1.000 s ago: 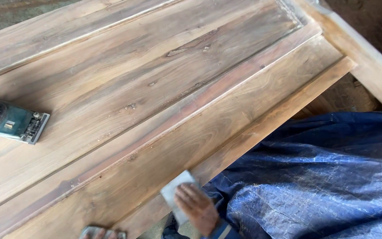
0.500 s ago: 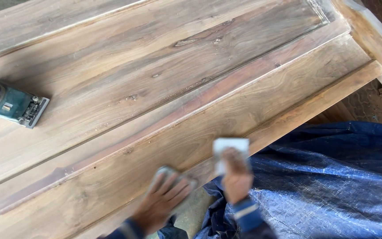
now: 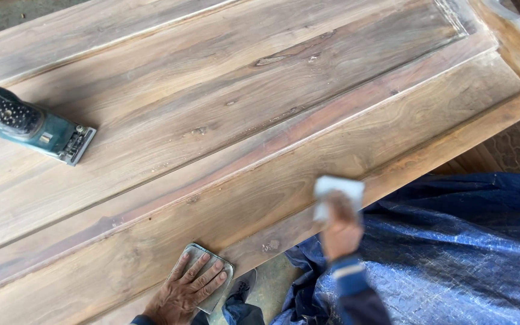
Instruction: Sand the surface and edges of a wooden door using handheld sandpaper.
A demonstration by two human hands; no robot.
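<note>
A large wooden door panel [image 3: 242,120] lies flat and fills most of the view. My left hand [image 3: 186,290] lies palm-down, fingers spread, on a grey sanding sheet [image 3: 196,252] and presses it onto the panel's near rail. My right hand [image 3: 340,233], blurred and in a dark blue sleeve, grips a pale sanding sheet [image 3: 338,188] against the panel's near edge, to the right of the left hand.
A teal power sander [image 3: 31,123] rests on the panel at the far left. A blue tarp [image 3: 452,253] covers the ground at the lower right. A dark shoe [image 3: 245,286] shows below the edge. A wooden beam [image 3: 513,42] runs along the top right.
My right hand has slid its pale sheet to the right along the near edge. My left hand has come up into view with the grey sheet and settled on the rail.
</note>
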